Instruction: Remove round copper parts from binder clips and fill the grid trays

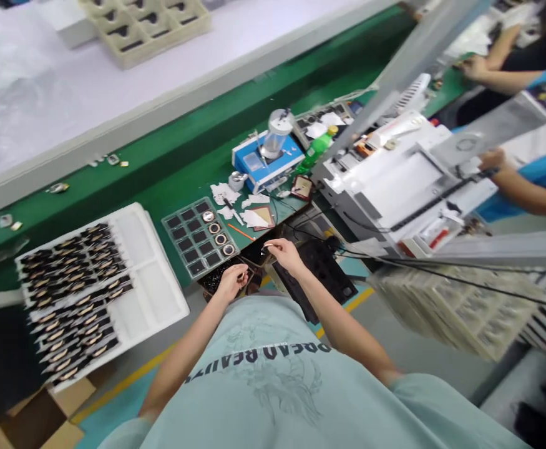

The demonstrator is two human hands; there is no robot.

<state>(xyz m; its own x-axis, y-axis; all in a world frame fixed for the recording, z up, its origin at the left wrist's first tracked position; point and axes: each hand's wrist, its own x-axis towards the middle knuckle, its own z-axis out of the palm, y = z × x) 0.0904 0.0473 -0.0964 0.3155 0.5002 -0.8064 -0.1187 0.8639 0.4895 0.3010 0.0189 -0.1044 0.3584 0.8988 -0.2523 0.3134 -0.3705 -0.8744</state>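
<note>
My left hand (234,282) is closed in a loose pinch over a bin of small dark parts (214,274) at the bench's front edge. What it holds, if anything, is too small to name. My right hand (284,254) pinches a small dark object with a shiny spot (266,249), whose kind I cannot make out. Close to the left hand lies a clear compartment tray (193,269). Its cells show dark square inserts, and several along the right side hold round watch-like pieces (214,228). An orange stick (241,231) rests just beyond the hands.
A white foam tray (153,280) with rows of dark strap-like pieces is at left. Behind the hands stand a blue device (266,165), a green bottle (317,149) and crumpled papers (224,193). A white machine (385,193) is at right, near a co-worker's arm (520,184).
</note>
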